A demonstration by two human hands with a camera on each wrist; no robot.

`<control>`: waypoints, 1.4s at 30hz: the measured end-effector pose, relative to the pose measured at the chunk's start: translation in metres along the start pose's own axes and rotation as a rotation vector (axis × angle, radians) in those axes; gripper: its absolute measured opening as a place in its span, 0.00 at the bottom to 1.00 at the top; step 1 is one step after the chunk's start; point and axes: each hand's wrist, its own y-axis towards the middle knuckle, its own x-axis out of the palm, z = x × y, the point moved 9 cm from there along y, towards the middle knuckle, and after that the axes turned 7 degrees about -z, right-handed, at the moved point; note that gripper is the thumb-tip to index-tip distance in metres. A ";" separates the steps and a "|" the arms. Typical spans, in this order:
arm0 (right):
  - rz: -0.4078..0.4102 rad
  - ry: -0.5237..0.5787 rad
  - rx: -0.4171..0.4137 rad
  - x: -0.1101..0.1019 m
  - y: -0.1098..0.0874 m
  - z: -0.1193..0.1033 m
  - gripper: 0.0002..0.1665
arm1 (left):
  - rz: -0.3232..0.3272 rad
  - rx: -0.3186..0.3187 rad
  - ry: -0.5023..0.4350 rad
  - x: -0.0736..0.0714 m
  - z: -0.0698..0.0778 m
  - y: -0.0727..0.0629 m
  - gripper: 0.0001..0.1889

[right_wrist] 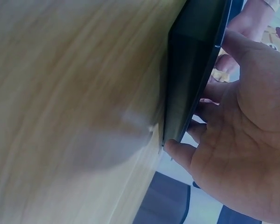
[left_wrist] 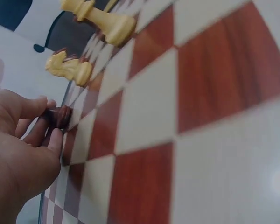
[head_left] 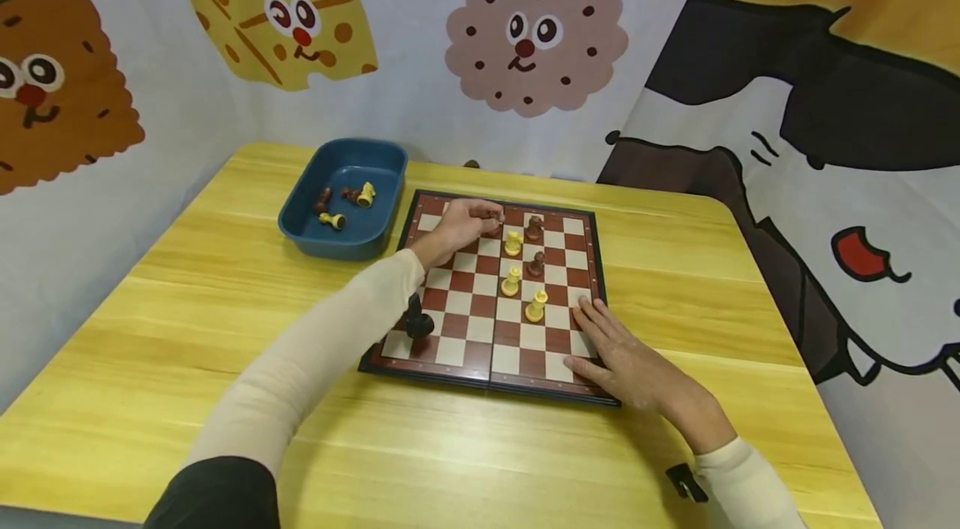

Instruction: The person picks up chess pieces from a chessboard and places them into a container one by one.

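Note:
The left hand (head_left: pixel 459 227) reaches to the far side of a red-and-cream chessboard (head_left: pixel 454 351). In the left wrist view its thumb and fingers pinch a dark brown chess piece (left_wrist: pixel 61 116), base against the board and top hidden by the fingers. Close by stand a cream knight (left_wrist: pixel 70 69) and another cream piece (left_wrist: pixel 116 29). Two brown pieces, one at the back (head_left: pixel 534 227) and one nearer (head_left: pixel 536 264), stand among the cream ones. The right hand (head_left: pixel 630 364) rests on the board's near right edge, fingers spread; the right wrist view shows it along the black rim (right_wrist: pixel 191 79).
A blue plastic bin (head_left: pixel 294 222) left of the board holds several brown and cream pieces lying on their sides. All of it sits on a yellow wood-grain table (head_left: pixel 187 304). A cartoon-printed cloth (head_left: pixel 408 37) hangs behind the table and at its sides.

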 end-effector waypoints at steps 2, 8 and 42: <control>0.002 0.000 -0.001 -0.001 0.000 0.000 0.51 | 0.007 0.007 -0.003 0.001 0.000 0.001 0.17; 0.000 -0.003 0.000 0.000 -0.001 0.001 0.52 | 0.041 0.018 -0.011 0.002 0.000 0.000 0.16; -0.022 -0.047 0.011 -0.002 -0.003 -0.005 0.51 | 0.111 0.125 -0.046 -0.040 0.030 -0.025 0.16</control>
